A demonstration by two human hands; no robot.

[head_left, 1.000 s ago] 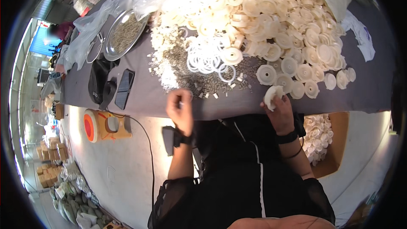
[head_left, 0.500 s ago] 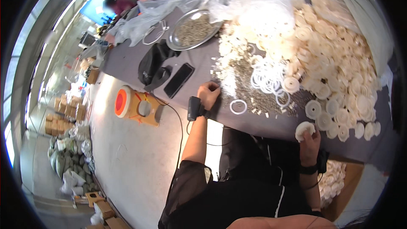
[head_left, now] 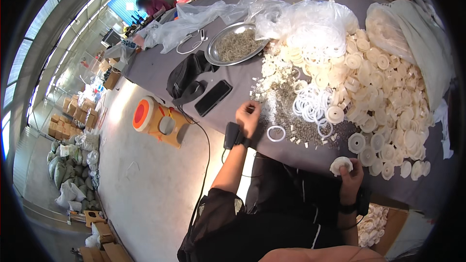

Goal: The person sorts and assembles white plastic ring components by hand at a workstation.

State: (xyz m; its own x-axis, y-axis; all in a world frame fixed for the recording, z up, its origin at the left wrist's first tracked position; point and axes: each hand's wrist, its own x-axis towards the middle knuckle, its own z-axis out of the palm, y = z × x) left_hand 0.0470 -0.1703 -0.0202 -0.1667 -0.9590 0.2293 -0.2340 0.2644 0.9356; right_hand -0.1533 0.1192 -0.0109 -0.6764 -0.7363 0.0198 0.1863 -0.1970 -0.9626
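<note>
Down by the near edge of the table (head_left: pixel 238 77), over on the right, was the pale disc (head_left: pixel 340 164), gripped between the right hand's (head_left: pixel 350 182) thumb and fingers. Left hand (head_left: pixel 248 120) was beside the scattered small parts, fingertips bunched; I couldn't tell from my end if it was pinching anything. Progress-wise, I'd say plenty was left: a lone white ring (head_left: pixel 276 139) lay just right of that hand, apart from the ring pile (head_left: pixel 307 104), and a big heap of loose discs (head_left: pixel 388 102) covered the right side. Similar pale pieces (head_left: pixel 372 223) lay in a cardboard box (head_left: pixel 396 224) below. Grey bits (head_left: pixel 315 128) littered the middle, kinda in the way. Farther out: phone (head_left: pixel 213 98), black bag (head_left: pixel 183 77), metal dish (head_left: pixel 210 54), and clear plastic (head_left: pixel 310 18) crowding the back.
</note>
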